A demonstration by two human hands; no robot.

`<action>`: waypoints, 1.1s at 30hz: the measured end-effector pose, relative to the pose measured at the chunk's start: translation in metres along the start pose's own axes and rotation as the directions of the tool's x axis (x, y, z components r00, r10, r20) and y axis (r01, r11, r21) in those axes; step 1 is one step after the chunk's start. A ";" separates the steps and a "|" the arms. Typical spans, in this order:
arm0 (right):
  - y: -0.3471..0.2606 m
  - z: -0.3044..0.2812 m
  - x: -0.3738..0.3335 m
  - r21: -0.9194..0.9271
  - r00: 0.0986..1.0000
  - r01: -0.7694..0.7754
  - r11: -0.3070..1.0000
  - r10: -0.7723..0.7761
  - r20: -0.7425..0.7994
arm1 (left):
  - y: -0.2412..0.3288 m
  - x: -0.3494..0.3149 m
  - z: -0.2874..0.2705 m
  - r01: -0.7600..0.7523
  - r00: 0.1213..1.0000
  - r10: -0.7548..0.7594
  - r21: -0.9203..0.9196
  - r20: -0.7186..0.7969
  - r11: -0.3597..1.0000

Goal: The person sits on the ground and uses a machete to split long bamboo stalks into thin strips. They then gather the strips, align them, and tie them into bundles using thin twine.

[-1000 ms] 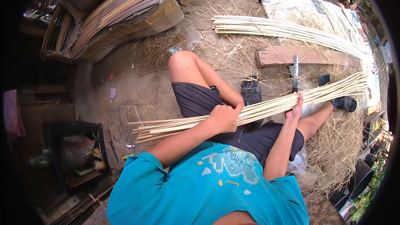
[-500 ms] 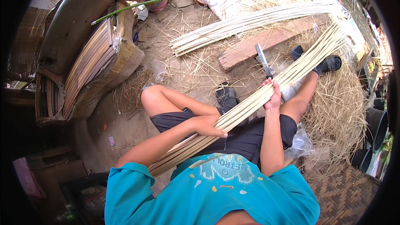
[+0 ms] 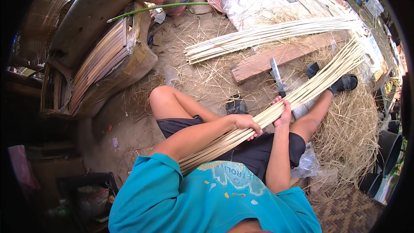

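The left grip (image 3: 249, 124) is clasping a bundle of pale strips (image 3: 310, 87), which is slanting from lower centre toward the upper right of the frame. The right grip (image 3: 282, 114) is curling around that same bundle near centre. Just above, a knife (image 3: 277, 75) is pointing its blade (dark handle lowest) toward a plank (image 3: 289, 55).

We've got bright daylight on the right, glaring off the pale sheet (image 3: 261, 7); over left we're sinking into deep shadow, fisheye black curving round our corners.
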State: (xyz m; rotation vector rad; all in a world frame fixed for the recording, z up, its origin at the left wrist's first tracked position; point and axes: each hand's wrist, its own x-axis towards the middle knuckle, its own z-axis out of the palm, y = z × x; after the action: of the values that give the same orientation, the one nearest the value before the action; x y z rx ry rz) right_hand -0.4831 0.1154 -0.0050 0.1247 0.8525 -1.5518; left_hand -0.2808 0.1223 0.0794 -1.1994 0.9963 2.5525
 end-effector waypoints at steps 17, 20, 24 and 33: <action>-0.025 -0.013 -0.007 0.032 0.993 0.081 0.996 -0.084 0.083 | 0.001 -0.002 0.047 -0.247 0.938 0.311 0.335 -0.151 0.909; -0.028 -0.010 -0.013 0.046 0.995 0.066 0.997 -0.069 0.073 | 0.003 0.004 0.048 -0.183 0.934 0.296 0.443 -0.200 0.877; -0.033 -0.014 -0.015 0.011 0.995 0.080 0.997 -0.081 0.061 | 0.002 0.019 0.049 -0.114 0.903 0.313 0.539 -0.294 0.835; -0.038 -0.033 -0.007 -0.026 0.996 0.084 0.996 -0.083 0.024 | 0.004 0.012 0.071 -0.139 0.863 0.406 0.633 -0.299 0.761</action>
State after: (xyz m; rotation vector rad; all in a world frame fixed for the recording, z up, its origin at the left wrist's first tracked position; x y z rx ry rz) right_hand -0.5289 0.1370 -0.0077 0.0522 0.8693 -1.6165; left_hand -0.3351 0.1619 0.1051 -1.4968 2.0307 1.8892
